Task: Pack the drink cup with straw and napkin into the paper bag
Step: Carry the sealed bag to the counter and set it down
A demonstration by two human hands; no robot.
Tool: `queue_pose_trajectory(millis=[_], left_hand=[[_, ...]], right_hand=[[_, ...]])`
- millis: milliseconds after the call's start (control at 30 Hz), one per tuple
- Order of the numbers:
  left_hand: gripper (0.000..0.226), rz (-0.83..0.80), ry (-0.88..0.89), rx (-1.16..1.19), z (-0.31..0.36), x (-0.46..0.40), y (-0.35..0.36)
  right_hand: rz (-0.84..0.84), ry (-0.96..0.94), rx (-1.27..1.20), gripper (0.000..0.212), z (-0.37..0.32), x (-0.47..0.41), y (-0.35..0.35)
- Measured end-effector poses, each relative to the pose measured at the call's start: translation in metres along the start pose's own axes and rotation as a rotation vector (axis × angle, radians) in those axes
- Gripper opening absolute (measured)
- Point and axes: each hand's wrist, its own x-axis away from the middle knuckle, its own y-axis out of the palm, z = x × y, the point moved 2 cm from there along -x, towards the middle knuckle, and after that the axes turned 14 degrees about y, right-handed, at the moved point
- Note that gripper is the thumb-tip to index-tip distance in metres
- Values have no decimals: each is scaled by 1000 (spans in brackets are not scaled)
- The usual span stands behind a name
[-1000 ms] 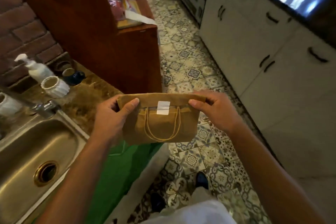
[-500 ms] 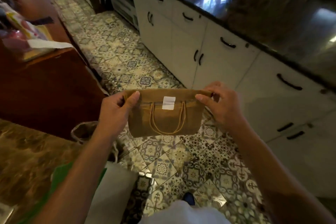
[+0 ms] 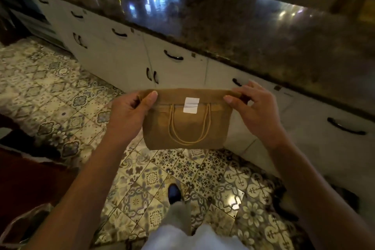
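Both of your hands hold the paper bag [image 3: 187, 119] up in front of you, over the patterned tile floor [image 3: 60, 95]. Your left hand [image 3: 129, 115] pinches the bag's top left corner, thumb laid along the folded upper edge and the other fingers curled behind it. Your right hand [image 3: 255, 111] pinches the top right corner between thumb and forefinger, the remaining fingers loosely spread above. You have the brown bag folded flat, its top flap turned down and fastened at the middle by a white sticker [image 3: 191, 105]; the two cord handles [image 3: 188, 128] hang in loops against its front face. Whether anything is inside the bag cannot be told from this view. Beyond the bag runs a dark, glossy stone desk [image 3: 253, 32] with white cabinets [image 3: 121, 57] and dark handles beneath it. A dark shoe [image 3: 174, 192] shows on the tiles below the bag, and pale clothing fills the bottom edge.
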Motion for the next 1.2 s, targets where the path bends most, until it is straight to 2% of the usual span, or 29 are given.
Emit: queue_pose_trajectory(millis=[133, 233, 367, 500, 667, 867, 1000, 1200], left_hand=[[24, -107, 56, 69, -18, -62, 49], [28, -162, 99, 125, -32, -114, 83], [28, -253, 147, 154, -33, -186, 128], [19, -369, 234, 196, -29, -254, 165], [4, -368, 264, 264, -24, -308, 218], [3, -433, 280, 313, -13, -359, 299], [16, -448, 326, 307, -12, -393, 360], [12, -439, 373, 237, -5, -443, 445]], right_hand=[[122, 92, 45, 9, 27, -35, -26], [228, 78, 63, 9, 37, -64, -45], [298, 144, 122, 9, 43, -110, -72], [451, 189, 98, 11, 48, -149, -100], [596, 188, 95, 17, 66, -186, -137], [649, 220, 91, 22, 107, -230, -184], [658, 229, 71, 18, 145, -264, -223], [626, 197, 85, 18, 204, -335, -285]])
